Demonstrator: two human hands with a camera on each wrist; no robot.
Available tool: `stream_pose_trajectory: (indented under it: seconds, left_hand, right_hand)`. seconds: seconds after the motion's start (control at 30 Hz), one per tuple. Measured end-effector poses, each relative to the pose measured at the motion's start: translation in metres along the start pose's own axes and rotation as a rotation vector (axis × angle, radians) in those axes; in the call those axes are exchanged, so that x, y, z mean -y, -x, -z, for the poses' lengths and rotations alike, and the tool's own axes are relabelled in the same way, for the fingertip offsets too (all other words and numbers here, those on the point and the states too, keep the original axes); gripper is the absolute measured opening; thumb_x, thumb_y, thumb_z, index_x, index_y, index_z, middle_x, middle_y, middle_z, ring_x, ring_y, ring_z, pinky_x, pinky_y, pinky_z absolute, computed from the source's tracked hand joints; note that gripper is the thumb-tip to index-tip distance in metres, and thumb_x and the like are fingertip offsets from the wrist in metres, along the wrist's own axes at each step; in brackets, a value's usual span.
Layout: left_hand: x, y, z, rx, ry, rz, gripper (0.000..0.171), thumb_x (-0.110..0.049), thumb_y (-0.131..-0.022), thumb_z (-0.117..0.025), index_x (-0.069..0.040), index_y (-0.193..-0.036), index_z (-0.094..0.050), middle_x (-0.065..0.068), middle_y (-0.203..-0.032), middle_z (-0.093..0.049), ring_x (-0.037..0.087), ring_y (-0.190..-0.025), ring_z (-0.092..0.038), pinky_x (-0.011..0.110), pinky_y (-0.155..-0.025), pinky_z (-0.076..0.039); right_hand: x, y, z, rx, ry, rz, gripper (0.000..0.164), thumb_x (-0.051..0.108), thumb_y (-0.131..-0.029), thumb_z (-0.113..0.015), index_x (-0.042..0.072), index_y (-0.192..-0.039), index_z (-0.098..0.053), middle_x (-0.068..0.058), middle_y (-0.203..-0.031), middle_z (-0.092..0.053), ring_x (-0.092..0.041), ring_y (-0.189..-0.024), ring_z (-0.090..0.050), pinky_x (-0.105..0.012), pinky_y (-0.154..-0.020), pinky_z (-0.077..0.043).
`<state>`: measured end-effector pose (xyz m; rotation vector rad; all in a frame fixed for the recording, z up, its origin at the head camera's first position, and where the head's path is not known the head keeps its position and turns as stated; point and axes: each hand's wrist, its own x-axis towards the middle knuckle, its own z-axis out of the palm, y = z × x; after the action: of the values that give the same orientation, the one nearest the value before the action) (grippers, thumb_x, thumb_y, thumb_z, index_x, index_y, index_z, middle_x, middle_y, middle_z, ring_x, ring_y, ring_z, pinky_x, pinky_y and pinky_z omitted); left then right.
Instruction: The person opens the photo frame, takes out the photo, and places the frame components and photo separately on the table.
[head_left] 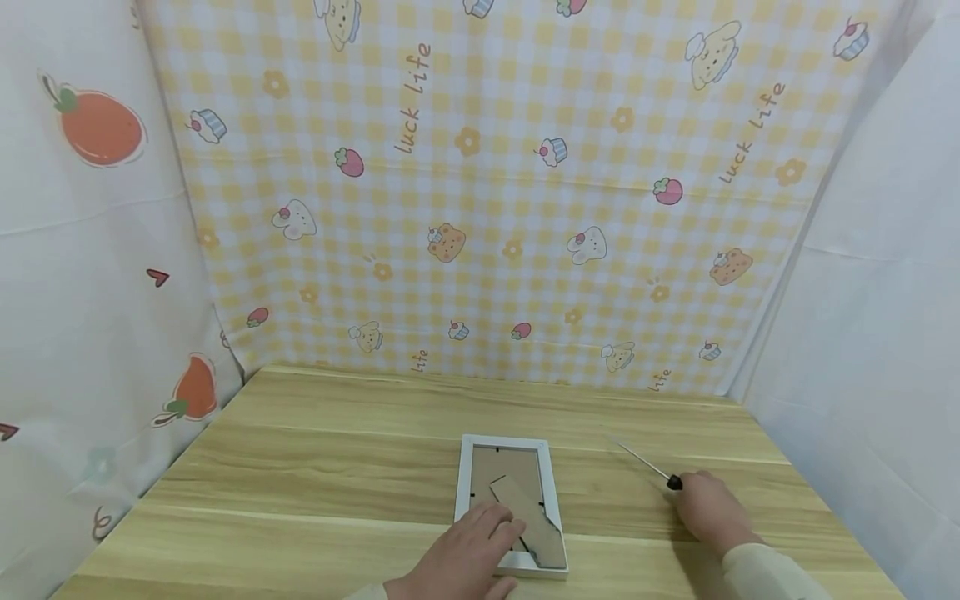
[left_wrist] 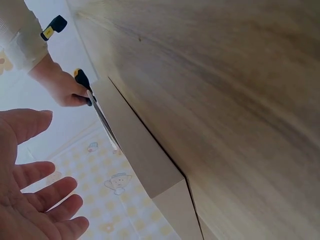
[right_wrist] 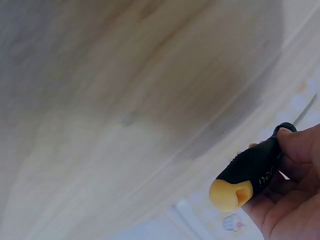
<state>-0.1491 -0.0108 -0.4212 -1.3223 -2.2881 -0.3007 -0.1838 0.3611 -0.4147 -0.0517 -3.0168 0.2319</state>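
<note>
A white picture frame (head_left: 552,496) lies on the table with its brown backing up. Its easel stand (head_left: 521,508) slants across the back, and small black tabs sit along the inner edge. Over the frame's lower left is my left hand (head_left: 465,546). In the left wrist view its fingers (left_wrist: 57,192) are loosely spread, holding nothing, apart from the frame's side (left_wrist: 135,142). To the right of the frame, my right hand (head_left: 708,507) grips a screwdriver (right_wrist: 250,172) by its black and yellow handle. The metal shaft points toward the back left, away from the frame.
The wood-grain table (head_left: 322,475) meets a yellow checked cloth (head_left: 495,275) at the back. White cloth hangs at the left (head_left: 82,250) and right (head_left: 877,333) sides.
</note>
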Motion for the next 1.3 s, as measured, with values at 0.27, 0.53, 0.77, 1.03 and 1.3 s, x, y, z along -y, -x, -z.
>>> stream_pose_trajectory:
  seconds: [0.27, 0.53, 0.77, 1.03, 1.3]
  left_hand:
    - [0.0, -0.001, 0.003, 0.0, 0.02, 0.008, 0.049, -0.029, -0.078, -0.078, -0.007, -0.118, -0.058, 0.001, -0.108, -0.053, 0.013, -0.101, -0.05, 0.023, -0.084, -0.046]
    - [0.0, 0.0, 0.006, 0.027, 0.043, 0.034, 0.044, -0.024, -0.083, -0.073, -0.006, -0.12, -0.059, 0.001, -0.111, -0.054, 0.015, -0.106, -0.05, 0.024, -0.087, -0.047]
    - [0.0, 0.0, 0.006, 0.037, 0.077, 0.062, 0.037, -0.02, -0.087, -0.068, -0.007, -0.12, -0.059, 0.0, -0.112, -0.053, 0.016, -0.109, -0.05, 0.026, -0.089, -0.048]
    - [-0.001, 0.0, 0.01, 0.026, 0.072, 0.077, 0.034, -0.016, -0.087, -0.069, -0.008, -0.119, -0.059, 0.0, -0.113, -0.054, 0.016, -0.11, -0.05, 0.027, -0.089, -0.048]
    - [-0.001, 0.0, 0.01, -0.003, 0.041, 0.077, 0.036, -0.013, -0.083, -0.074, -0.008, -0.116, -0.06, 0.0, -0.112, -0.054, 0.014, -0.106, -0.051, 0.023, -0.085, -0.048]
  right_hand:
    - [0.017, -0.001, -0.001, -0.034, 0.011, 0.074, 0.012, 0.004, -0.089, -0.057, -0.004, -0.087, -0.066, -0.014, -0.076, -0.06, -0.035, -0.076, -0.063, -0.051, -0.071, -0.051]
    - [0.039, 0.001, 0.001, -0.038, -0.017, 0.116, 0.005, 0.002, -0.086, -0.062, 0.001, -0.083, -0.065, -0.008, -0.071, -0.055, -0.023, -0.066, -0.059, -0.044, -0.063, -0.051]
    - [0.059, 0.004, 0.004, -0.022, -0.031, 0.151, 0.006, 0.003, -0.086, -0.064, 0.004, -0.08, -0.064, -0.007, -0.071, -0.055, -0.02, -0.066, -0.057, -0.042, -0.062, -0.051]
    - [0.08, 0.011, 0.007, 0.009, -0.069, 0.159, 0.016, 0.002, -0.085, -0.066, 0.01, -0.073, -0.058, -0.002, -0.068, -0.05, -0.015, -0.062, -0.046, -0.035, -0.057, -0.044]
    - [0.1, 0.019, 0.012, 0.02, -0.081, 0.17, 0.012, 0.004, -0.085, -0.068, 0.008, -0.075, -0.062, -0.001, -0.069, -0.052, -0.013, -0.062, -0.045, -0.033, -0.057, -0.043]
